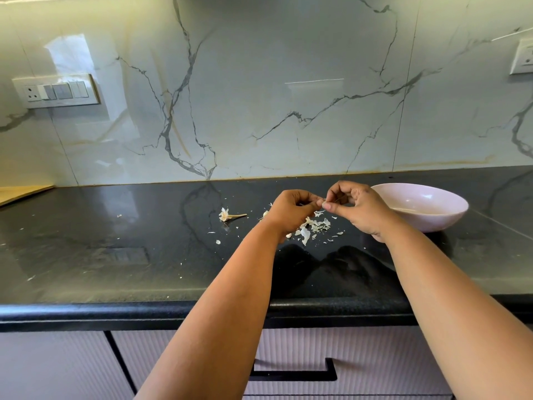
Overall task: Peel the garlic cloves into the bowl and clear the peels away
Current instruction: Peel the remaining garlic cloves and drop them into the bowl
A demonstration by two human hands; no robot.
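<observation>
Hands meet just right of frame centre, above the dark worktop (115, 255). Left hand (291, 210) has its fingers curled, tips pinching a small pale object at the point where the two hands touch; right hand (354, 209) is likewise curled, thumb and forefinger pinching the same spot from the other side. The object between them is mostly hidden by the fingers; it appears to be a garlic clove (322, 202), but whether skin remains on it cannot be told. Directly below the hands, loose peels (313, 226) lie scattered on the worktop, with smaller flakes spreading left and right of the main heap. Left of the hands, apart from the heap, lies a garlic stem (230, 215) with papery remnants at one end. Pale pink bowl (432, 209) stands on the worktop at right of frame, just beside the right hand; its contents are not clearly visible. Marble-patterned wall panel (259, 82) fills the upper frame, with a switch plate (56, 91) at upper left.
</observation>
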